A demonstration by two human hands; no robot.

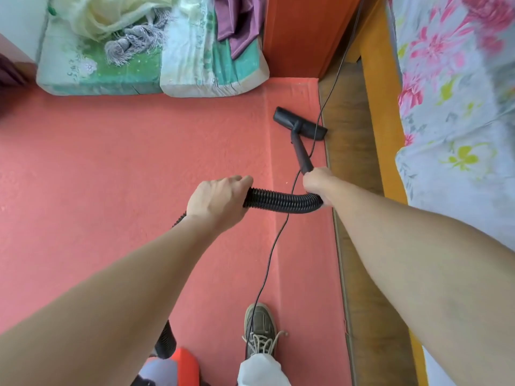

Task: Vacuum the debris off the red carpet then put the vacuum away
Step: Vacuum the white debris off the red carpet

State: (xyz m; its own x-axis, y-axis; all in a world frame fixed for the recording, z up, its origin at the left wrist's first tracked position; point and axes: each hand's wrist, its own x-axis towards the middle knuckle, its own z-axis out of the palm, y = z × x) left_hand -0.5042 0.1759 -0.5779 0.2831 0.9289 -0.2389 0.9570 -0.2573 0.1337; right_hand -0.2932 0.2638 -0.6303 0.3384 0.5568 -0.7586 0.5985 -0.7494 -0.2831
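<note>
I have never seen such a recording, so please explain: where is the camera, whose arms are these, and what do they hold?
The picture comes from a camera on a person's head, looking down; there is no robot. The left hand grips the black ribbed plastic hose. The right hand grips the black rigid wand, whose flat black floor nozzle rests at the red carpet's right edge. A black power cord crosses the carpet. Below are the orange vacuum body and a laced grey shoe.

The red carpet [111,162] bears a black vacuum head [299,123] at its right edge, a thin cord [274,246] and two cushions [97,73].
</note>
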